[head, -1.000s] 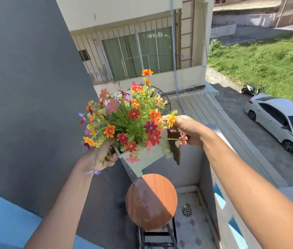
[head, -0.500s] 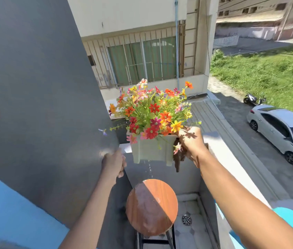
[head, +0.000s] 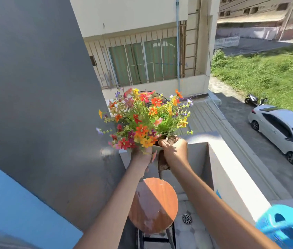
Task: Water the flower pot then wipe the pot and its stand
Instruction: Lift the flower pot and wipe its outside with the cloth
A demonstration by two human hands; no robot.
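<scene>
Wooden round stand (head: 153, 205) sits, seemingly wet, beside grey wall (head: 34, 105).

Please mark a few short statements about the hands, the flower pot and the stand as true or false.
1. Both hands are on the flower pot. True: left hand, right hand.
2. The pot rests on the round wooden stand. False: it is held in the air above the stand.
3. The right hand also holds a dark brown cloth. True.
4. The stand top carries a watering can. False: nothing stands on it.
</scene>
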